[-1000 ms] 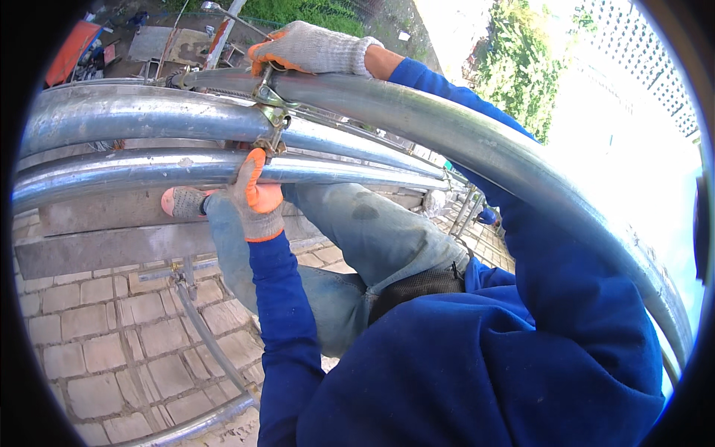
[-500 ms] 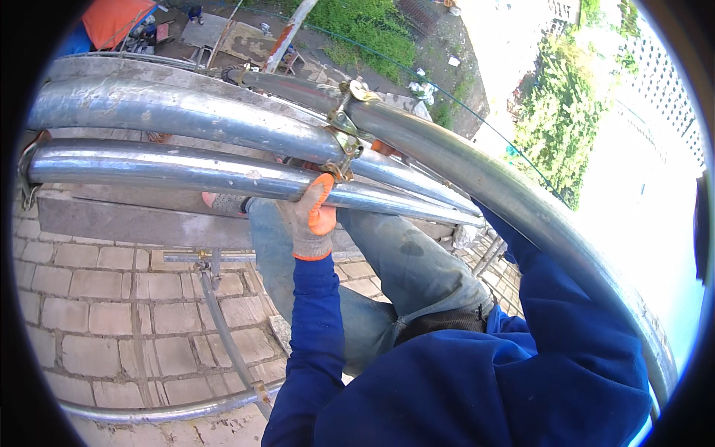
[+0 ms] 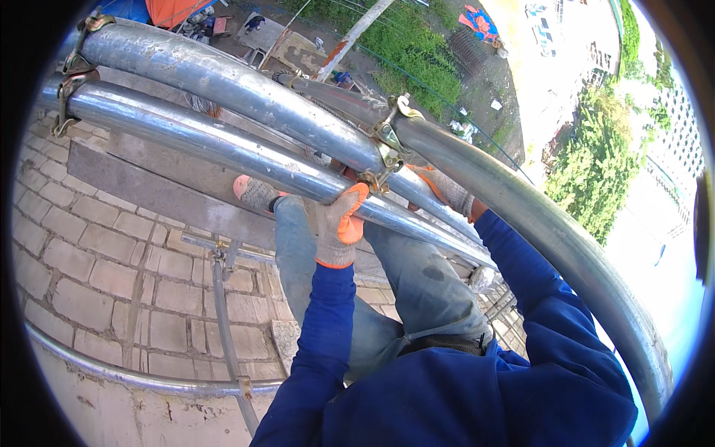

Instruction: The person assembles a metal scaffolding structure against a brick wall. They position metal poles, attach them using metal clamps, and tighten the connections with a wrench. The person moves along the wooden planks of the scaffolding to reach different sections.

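Observation:
My left hand [image 3: 339, 227], in a grey knitted glove with orange coating, is wrapped round the lower scaffold pipe [image 3: 201, 138]. Its thumb lies just below a metal scaffold coupler [image 3: 387, 145]. That coupler sits where the middle scaffold pipe [image 3: 246, 89] meets a large pipe [image 3: 514, 167] sweeping down to the right. My right hand [image 3: 448, 192], gloved alike, reaches under the large pipe and closes round the middle pipe, right of the coupler. Its fingertips are partly hidden by the pipes.
More couplers [image 3: 74, 78] join the pipes at the left end. Below are a grey plank [image 3: 164, 186], a paved block surface [image 3: 104, 261] and a thin upright tube [image 3: 223, 320]. Far down beyond the pipes lie ground with plants [image 3: 417, 67] and an orange tarp [image 3: 171, 9].
My right hand, mostly hidden behind the large pipe before, now shows beside the coupler. My left hand keeps its grip. The view has turned, shifting the pipes right and tilting them.

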Available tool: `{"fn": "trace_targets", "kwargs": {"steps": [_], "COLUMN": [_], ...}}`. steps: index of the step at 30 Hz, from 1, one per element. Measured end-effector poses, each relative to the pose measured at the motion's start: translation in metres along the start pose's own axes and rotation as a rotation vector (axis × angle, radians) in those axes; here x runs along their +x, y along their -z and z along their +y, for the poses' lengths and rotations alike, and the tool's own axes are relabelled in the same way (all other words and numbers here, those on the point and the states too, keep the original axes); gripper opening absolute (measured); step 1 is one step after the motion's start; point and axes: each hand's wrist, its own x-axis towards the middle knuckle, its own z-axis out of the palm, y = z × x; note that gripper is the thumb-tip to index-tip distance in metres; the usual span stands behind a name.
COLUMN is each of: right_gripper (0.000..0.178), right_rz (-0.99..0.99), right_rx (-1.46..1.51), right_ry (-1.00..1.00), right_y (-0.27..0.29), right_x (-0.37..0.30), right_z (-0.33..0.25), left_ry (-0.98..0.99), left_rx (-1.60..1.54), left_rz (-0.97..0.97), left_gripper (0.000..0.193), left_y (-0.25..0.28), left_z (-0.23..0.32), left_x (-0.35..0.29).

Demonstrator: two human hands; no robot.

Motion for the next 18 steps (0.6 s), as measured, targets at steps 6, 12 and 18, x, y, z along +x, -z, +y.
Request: {"fn": "trace_targets", "kwargs": {"steps": [6,12,18], "right_gripper": [0.041,0.042,0.044], "right_rz": [0.019,-0.005,-0.053], "right_rx": [0.171,0.287,0.349], "right_ry": [-0.227,-0.346,-0.361], "right_y": [0.016,0.048,0.017], "right_x": [-0.036,-0.062,-0.05], "right_z": [0.016,0.04,0.019], "left_ry": [-0.086,-0.236,-0.048], "left_rx": [-0.114,0.008,0.108], "left_rz": [-0.033,0.109,0.089], "left_gripper": [0.024,0.038,0.036], "left_y": [-0.002,-0.045,-0.007], "left_z": [0.017,0.009,-0.003], "left_x": [-0.001,-0.008,-0.018]}}
